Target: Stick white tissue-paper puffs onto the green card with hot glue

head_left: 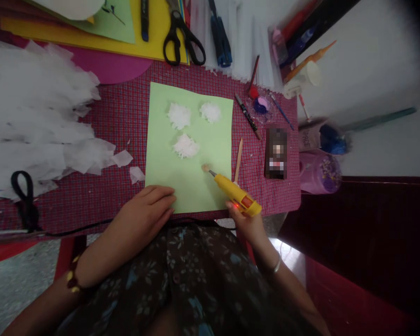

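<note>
Flat on the lower left edge of a light green sheet (pixel 196 191) lies my left hand (pixel 150 207), fingers stretched out and holding nothing. My right hand (pixel 247 224) is wrapped round a yellow hot glue gun (pixel 236 191) with a small red light showing. Its metal nozzle points up and left over the sheet, next to a small brownish spot (pixel 205 168). Three fluffy white paper tufts sit on the sheet: one at upper left (pixel 179 115), one at upper right (pixel 210 112) and one in the middle (pixel 185 146).
A heap of white tissue pieces (pixel 38 112) covers the table's left side. Black-handled scissors (pixel 178 37) and a blue-handled tool (pixel 221 42) lie at the back. To the right are a marker (pixel 248 116), a wooden stick (pixel 238 161), a paint palette (pixel 261 106) and a phone (pixel 276 153).
</note>
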Motion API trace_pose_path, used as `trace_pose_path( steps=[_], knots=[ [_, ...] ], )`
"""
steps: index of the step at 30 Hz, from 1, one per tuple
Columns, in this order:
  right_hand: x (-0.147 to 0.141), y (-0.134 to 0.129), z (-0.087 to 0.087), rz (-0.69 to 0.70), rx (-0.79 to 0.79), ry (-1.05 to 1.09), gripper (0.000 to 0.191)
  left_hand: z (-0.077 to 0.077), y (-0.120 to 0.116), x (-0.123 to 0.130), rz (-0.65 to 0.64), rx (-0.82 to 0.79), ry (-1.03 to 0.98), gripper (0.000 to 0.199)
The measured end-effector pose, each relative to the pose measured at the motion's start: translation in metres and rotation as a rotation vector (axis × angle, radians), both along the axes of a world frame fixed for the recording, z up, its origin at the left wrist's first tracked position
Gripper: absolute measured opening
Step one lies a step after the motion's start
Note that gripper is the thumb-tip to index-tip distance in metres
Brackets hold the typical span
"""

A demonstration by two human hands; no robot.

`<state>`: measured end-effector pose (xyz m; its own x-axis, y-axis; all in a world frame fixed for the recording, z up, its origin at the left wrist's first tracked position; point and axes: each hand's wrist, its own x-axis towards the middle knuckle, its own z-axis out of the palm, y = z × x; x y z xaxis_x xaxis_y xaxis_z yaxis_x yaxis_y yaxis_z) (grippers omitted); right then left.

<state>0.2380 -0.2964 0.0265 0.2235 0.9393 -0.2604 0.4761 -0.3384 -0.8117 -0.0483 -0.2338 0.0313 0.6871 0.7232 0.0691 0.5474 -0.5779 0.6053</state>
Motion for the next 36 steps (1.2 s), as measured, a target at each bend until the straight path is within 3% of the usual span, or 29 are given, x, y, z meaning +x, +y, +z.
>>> trace_pose_path(
  steps=[6,14,17,20,23,25,28,30,36],
  knots=[
    [0.002,0.002,0.002,0.155,0.007,-0.011,0.02,0.0,-0.001,0.0,-0.001,0.003,-0.005,0.028],
    [-0.001,0.003,-0.002,0.09,-0.032,-0.082,0.019,0.001,-0.001,-0.001,0.007,0.01,0.009,0.029],
    [-0.007,0.005,0.012,0.159,-0.09,-0.199,0.019,0.001,-0.001,-0.001,0.009,0.007,0.013,0.03],
    [-0.012,0.008,0.037,0.269,-0.152,-0.306,0.019,0.0,-0.001,-0.001,0.009,-0.001,0.008,0.03],
    [-0.01,0.012,0.058,0.349,-0.181,-0.244,0.02,0.0,-0.001,-0.001,-0.005,-0.001,0.004,0.031],
    [-0.005,0.015,0.063,0.249,-0.158,-0.09,0.022,0.0,0.0,-0.001,-0.009,0.001,-0.001,0.031],
    [0.005,0.018,0.055,0.014,-0.136,0.184,0.04,-0.002,0.0,-0.002,-0.012,-0.003,-0.014,0.03],
    [0.008,0.019,0.045,-0.016,-0.157,0.278,0.047,-0.003,0.0,-0.002,-0.014,-0.016,-0.025,0.03],
    [0.004,0.021,0.033,0.018,-0.056,0.066,0.039,-0.004,0.002,0.0,-0.007,-0.007,-0.02,0.03]
  ],
)
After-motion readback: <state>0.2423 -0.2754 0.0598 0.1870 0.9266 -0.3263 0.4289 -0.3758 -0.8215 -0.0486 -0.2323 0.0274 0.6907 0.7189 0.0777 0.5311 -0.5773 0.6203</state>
